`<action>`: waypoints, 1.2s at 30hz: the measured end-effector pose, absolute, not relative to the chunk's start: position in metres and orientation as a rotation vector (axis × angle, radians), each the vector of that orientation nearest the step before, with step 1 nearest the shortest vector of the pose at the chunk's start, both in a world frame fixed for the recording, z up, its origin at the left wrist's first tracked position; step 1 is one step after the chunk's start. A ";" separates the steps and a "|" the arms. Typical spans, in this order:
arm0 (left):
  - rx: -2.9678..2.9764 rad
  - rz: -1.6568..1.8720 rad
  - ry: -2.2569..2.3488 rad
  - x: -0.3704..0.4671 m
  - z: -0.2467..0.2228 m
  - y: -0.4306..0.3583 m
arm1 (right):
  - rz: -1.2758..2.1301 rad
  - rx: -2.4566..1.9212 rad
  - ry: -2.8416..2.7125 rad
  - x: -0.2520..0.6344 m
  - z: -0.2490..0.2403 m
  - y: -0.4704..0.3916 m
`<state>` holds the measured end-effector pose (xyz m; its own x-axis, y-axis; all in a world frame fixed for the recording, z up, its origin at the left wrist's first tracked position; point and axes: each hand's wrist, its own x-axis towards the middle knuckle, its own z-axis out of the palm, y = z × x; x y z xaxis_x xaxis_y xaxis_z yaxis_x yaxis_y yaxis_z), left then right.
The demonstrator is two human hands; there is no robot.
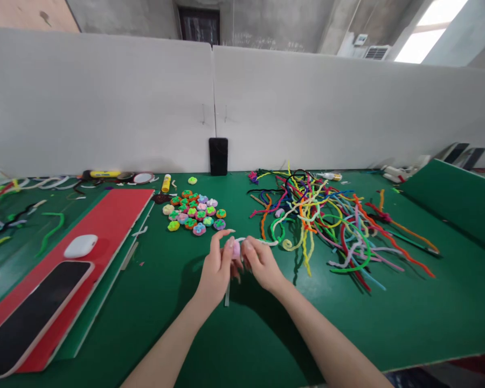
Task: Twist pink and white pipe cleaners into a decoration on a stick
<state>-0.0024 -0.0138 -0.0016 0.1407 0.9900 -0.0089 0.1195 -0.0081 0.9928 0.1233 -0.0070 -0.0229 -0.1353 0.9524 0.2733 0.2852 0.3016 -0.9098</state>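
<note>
Between my two hands, above the green tabletop, is a small pink pipe-cleaner coil (236,250). The thumb and fingers of my left hand (216,265) pinch it from the left. My right hand (263,264) is closed at its right side, with the fingertips around a white pipe cleaner (271,243). That pipe cleaner runs past the top of the coil and sticks out to the right behind my knuckles. Its part inside my fingers is hidden. Below my left fingers a pale narrow strip (227,296) points down; I cannot tell whether it is held.
Finished small pipe-cleaner flowers (200,215) lie grouped beyond my left hand. A tangled heap of coloured pipe cleaners (319,215) spreads on the right. A glue stick (166,183) and a black phone (219,156) stand at the back. Left, a red board (117,215) carries another phone (36,318) and a white case (81,246).
</note>
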 end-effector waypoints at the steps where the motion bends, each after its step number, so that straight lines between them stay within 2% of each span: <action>1: 1.404 1.021 1.217 -0.001 -0.004 -0.015 | 0.884 -1.159 -1.680 0.122 -0.022 -0.008; 7: 1.443 1.051 1.256 -0.002 -0.012 -0.010 | 0.981 -1.162 -1.696 0.123 -0.020 -0.006; 15: 1.817 0.904 1.322 -0.006 -0.013 -0.010 | 0.850 -1.236 -1.881 0.124 -0.020 -0.006; 25: 1.629 0.991 1.316 0.000 -0.012 -0.013 | 0.937 -1.201 -1.838 0.122 -0.019 -0.007; 36: 1.585 0.978 1.281 0.002 -0.008 -0.015 | 0.763 -1.276 -1.889 0.122 -0.024 -0.006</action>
<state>0.0025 -0.0147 -0.0083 0.1686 0.9839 0.0595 0.3163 -0.1111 0.9421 0.1218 -0.0058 -0.0245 -0.2498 0.9393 0.2353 0.5122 0.3344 -0.7911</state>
